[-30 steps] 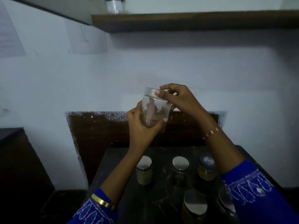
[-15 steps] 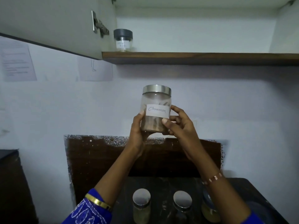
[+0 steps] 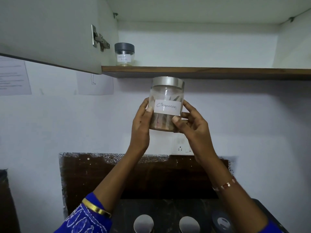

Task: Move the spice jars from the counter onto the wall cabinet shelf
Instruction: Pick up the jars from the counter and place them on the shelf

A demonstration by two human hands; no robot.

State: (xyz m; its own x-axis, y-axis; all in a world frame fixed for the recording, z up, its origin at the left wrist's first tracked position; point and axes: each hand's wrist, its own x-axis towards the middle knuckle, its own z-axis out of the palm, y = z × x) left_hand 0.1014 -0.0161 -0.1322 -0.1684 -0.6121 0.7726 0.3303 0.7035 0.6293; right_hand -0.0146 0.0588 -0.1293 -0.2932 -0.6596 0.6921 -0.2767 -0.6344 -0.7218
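A clear jar labelled "Cinnamon" [image 3: 166, 98] with a silver lid is held upright in the air, its lid just below the wooden edge of the cabinet shelf [image 3: 218, 73]. My left hand [image 3: 141, 126] grips its left side and my right hand [image 3: 191, 125] grips its right side and bottom. A grey-lidded jar [image 3: 124, 54] stands on the shelf at the far left. Down on the dark counter [image 3: 168, 209] I see the tops of three more jars: silver lid [image 3: 143, 224], silver lid [image 3: 189, 225], dark lid [image 3: 222, 221].
The open cabinet door [image 3: 50, 36] with its metal hinge [image 3: 99, 38] hangs at the upper left. Right of the grey-lidded jar the shelf is bare. A wall socket [image 3: 182, 147] sits behind my right hand. Paper sheets [image 3: 13, 76] are stuck on the wall at left.
Both hands have lifted the cinnamon jar from above the counter up to just under the shelf edge. My right hand moved from the lid to the jar's side. The view tilted upward.
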